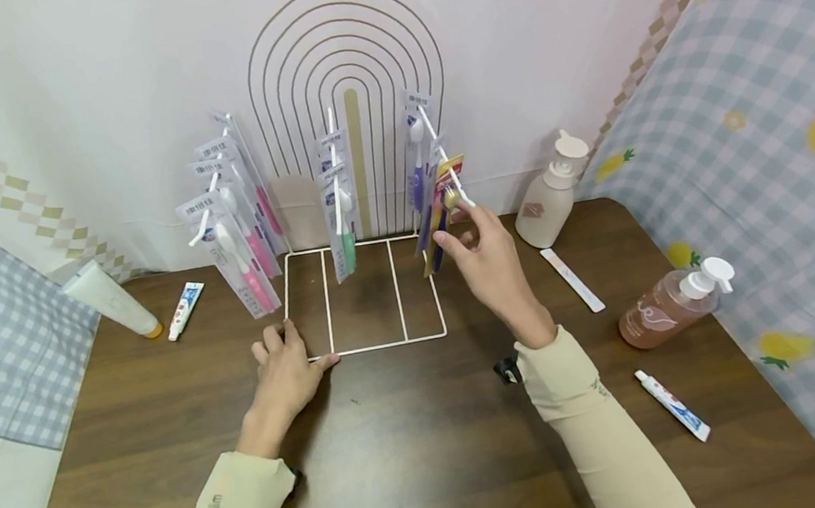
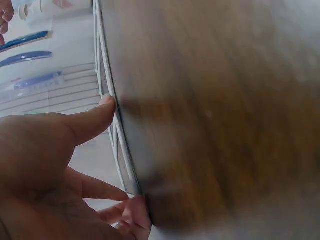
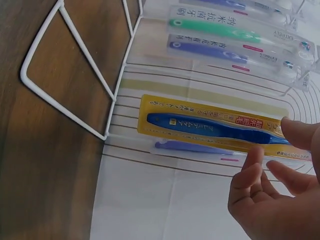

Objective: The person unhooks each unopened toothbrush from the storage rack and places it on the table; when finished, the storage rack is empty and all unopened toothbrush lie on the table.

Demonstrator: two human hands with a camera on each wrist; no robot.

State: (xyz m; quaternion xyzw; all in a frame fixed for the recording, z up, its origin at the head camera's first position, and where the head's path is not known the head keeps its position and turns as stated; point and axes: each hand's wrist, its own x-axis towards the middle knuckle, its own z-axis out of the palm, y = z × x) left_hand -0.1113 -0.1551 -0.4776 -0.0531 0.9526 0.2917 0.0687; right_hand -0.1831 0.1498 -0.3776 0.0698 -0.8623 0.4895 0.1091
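Wooden table (image 1: 414, 446); patterned cloth backdrop (image 1: 97, 113); perhaps 2 pump bottles.

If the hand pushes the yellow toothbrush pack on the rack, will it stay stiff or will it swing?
The yellow pack hangs from a hook on the white rack, so it would probably swing. It looks like thin card and clear plastic, likely light and a little bendy. The left hand rests at the rack's base, perhaps steadying it.

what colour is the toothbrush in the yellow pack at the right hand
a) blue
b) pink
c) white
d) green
a, in the right wrist view the right hand is at the end of the yellow pack, and the toothbrush inside it is plainly blue.
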